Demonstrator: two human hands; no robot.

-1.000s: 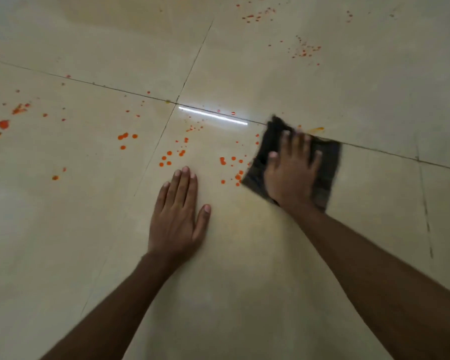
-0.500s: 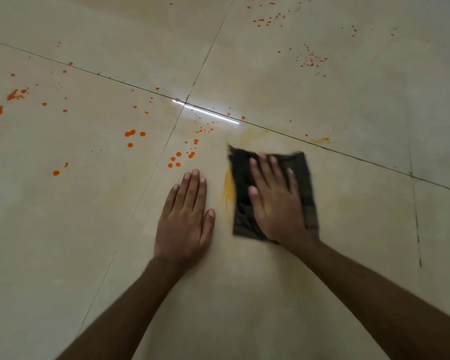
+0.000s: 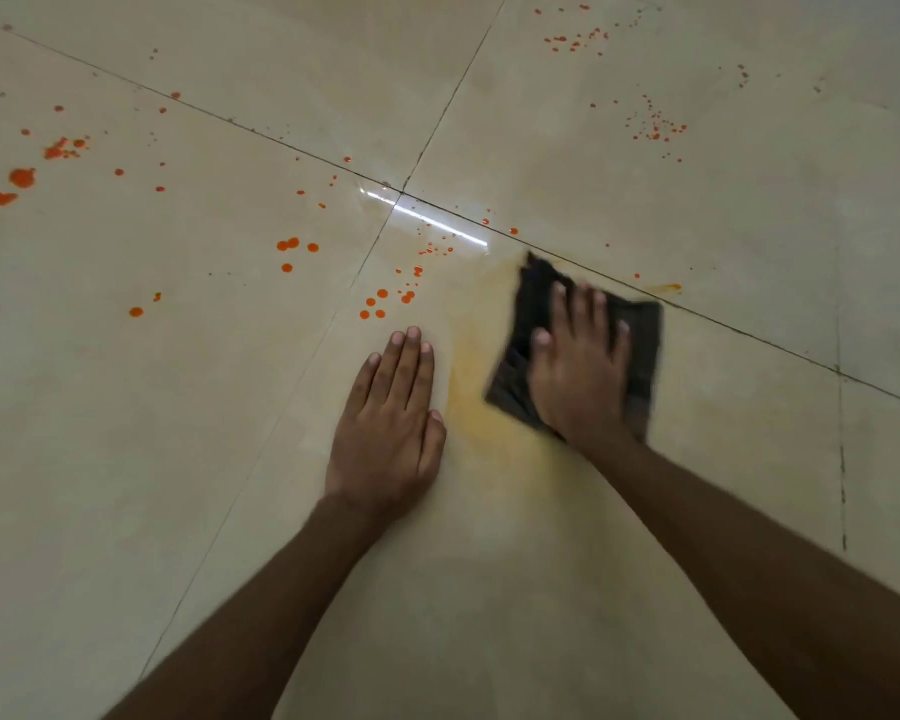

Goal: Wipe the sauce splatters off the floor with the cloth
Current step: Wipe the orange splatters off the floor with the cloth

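A dark grey cloth (image 3: 642,335) lies flat on the beige tiled floor (image 3: 541,563). My right hand (image 3: 578,371) presses on it with straight, spread fingers. My left hand (image 3: 391,423) rests flat on the floor to the left of the cloth, fingers straight. Between the hands runs a pale orange smear (image 3: 468,387). Orange sauce drops (image 3: 380,302) sit just beyond my left fingertips. More splatters (image 3: 292,246) lie further left, with bigger blobs (image 3: 17,184) at the far left edge.
Fine sauce specks (image 3: 655,127) dot the far right tile, with another cluster (image 3: 572,41) near the top. A small orange streak (image 3: 666,288) lies right of the cloth by a grout line. A bright light reflection (image 3: 427,220) glints where the tiles meet.
My right hand slid the cloth left toward the left hand over the drops, then back right and away. Those drops became a pale orange smear. My left hand stayed planted.
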